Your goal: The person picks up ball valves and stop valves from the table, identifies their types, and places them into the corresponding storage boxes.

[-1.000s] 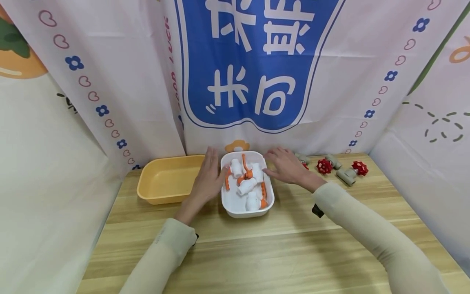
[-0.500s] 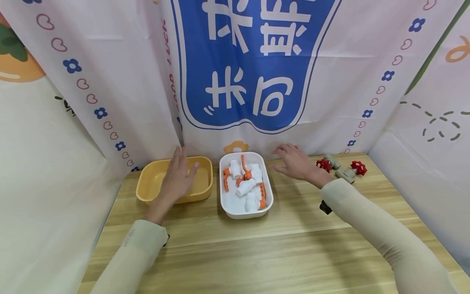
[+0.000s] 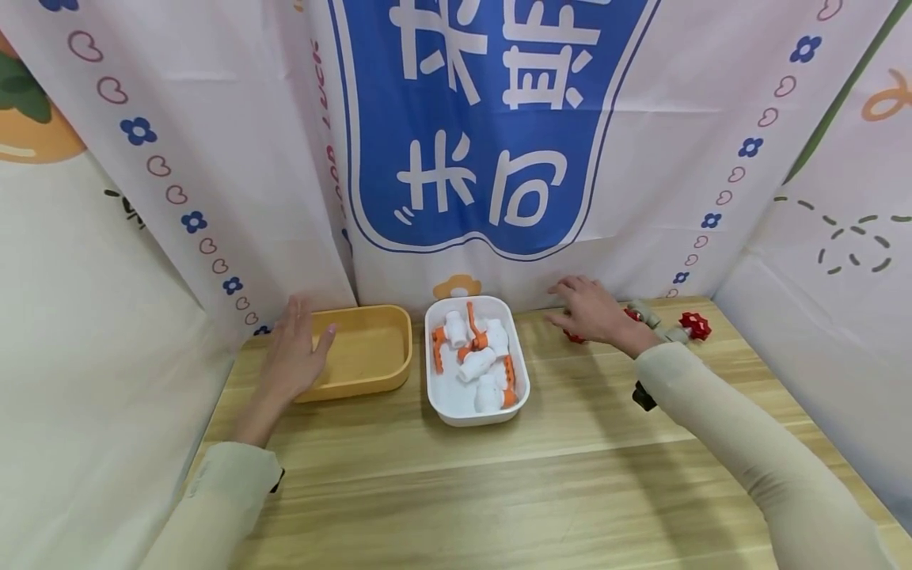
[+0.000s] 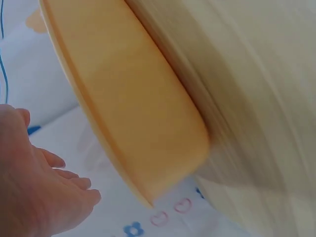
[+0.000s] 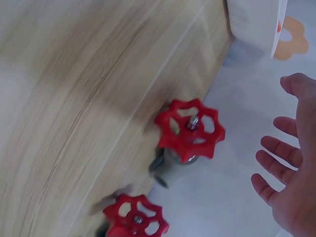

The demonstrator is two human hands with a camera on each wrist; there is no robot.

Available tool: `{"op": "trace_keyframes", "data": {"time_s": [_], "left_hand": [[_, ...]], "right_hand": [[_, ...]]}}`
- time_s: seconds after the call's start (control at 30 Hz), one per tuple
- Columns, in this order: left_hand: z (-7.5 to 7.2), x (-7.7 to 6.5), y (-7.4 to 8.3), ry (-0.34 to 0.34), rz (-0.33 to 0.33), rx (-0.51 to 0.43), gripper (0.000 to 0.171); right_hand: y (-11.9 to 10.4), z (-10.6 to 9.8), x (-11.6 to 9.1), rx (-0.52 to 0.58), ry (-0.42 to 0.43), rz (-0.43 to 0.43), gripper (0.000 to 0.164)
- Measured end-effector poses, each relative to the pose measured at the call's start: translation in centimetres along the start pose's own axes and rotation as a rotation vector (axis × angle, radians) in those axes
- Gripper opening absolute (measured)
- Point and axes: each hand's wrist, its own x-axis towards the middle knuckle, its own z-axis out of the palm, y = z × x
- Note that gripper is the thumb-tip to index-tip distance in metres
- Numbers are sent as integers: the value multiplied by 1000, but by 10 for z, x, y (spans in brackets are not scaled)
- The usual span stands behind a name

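The left hand [image 3: 292, 356] has its fingers extended and holds nothing, over the left end of a yellow tray [image 3: 363, 348]; I cannot tell whether it touches the rim. To that tray's right on the wooden table [image 3: 442, 491], a white tray [image 3: 450, 396] contains white valves [image 3: 476, 363] with orange handles [image 3: 509, 370]. The right hand [image 3: 591, 313], fingers loosely bent and grasping nothing, is near gray valves with red wheels [image 5: 190, 131], right of the white tray.
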Motion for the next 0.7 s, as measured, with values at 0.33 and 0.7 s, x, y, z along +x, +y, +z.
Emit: {"op": "trace_keyframes", "data": {"time_s": [0.33,0.7], "left_hand": [[-9,-10,-42,14,-17,19,85],[-8,-21,-65,-21,13,2,85]], "right_hand": [[19,0,-7,-14,-30,10,60],[40,6,-16,12,-87,-7,73]]}}
